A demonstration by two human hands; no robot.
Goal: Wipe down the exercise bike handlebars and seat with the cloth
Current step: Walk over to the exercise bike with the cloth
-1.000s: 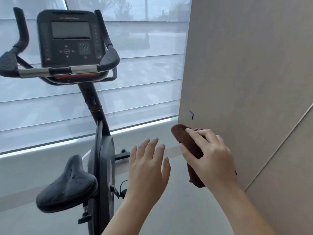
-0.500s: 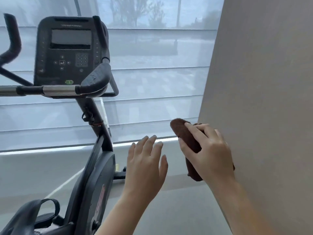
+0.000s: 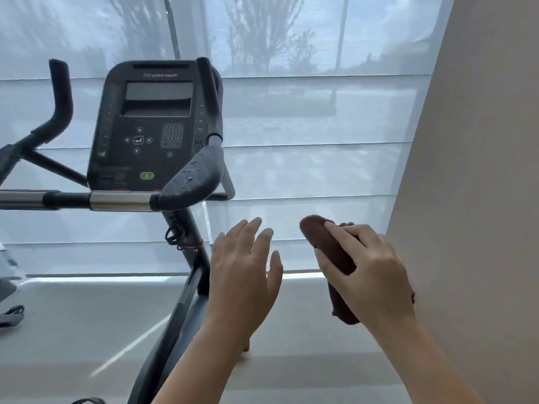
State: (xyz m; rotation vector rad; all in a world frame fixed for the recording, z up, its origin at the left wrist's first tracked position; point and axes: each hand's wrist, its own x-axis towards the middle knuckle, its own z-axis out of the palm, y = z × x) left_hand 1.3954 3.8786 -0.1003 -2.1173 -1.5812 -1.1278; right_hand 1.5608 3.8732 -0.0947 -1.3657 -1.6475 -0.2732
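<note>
One brown cloth (image 3: pixel 315 232) does the work here. It is bunched into a thick roll and held in the right hand (image 3: pixel 376 275), thumb on one side and fingers curled over the other. A rounded end sticks out up and to the left, toward the bike. I judge that the roll is held this way so a firm, padded face leads into the wipe. The cloth hangs in the air, touching nothing but that hand, below and to the right of the handlebars.

Just beside it, the left hand (image 3: pixel 242 275) is empty, its fingers straight and a little spread, back toward the camera. It hovers apart from the cloth and from the bike. It is probably raised to steady the frame or to take a share of the cloth, though which I cannot tell.

Nearest of the handlebars is a grey pad (image 3: pixel 192 182) beaded with small drops, which makes it the likely first target. No wiping contact has been made yet. A chrome bar (image 3: pixel 119 201) runs left from the pad, and dark upright grips stand at either side of the console (image 3: pixel 151 123), one close on the right (image 3: pixel 208 88), one well off on the left (image 3: pixel 62 100). All of these have yet to be wiped, and the curved grips will call for wrapping the cloth round them.

The seat is out of view. Beyond the bike hangs a pale blind (image 3: pixel 320 170), with a beige wall (image 3: pixel 481 170) close on the right, leaving that arm little room to swing.
</note>
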